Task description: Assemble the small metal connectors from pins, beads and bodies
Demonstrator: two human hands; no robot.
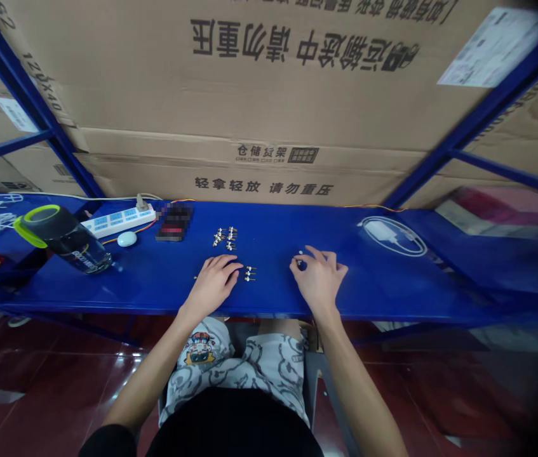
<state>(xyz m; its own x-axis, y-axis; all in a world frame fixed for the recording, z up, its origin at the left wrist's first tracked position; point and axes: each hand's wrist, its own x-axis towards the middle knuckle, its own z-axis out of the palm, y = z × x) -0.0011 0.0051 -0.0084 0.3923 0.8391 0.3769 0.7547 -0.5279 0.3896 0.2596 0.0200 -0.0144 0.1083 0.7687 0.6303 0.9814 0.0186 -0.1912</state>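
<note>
Fingers of the right hand are pinching a small part on the blue bench. The left hand is lying released and flat, fingertips just beside three metal pins, a further cluster lying beyond.

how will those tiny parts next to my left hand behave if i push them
Likely very light: the small parts are tiny beside the left hand, so a nudge should shift them. The blue tabletop looks glossy, so they would probably slide and scatter. Whether they roll is unclear; their shape is too small to read.
</note>
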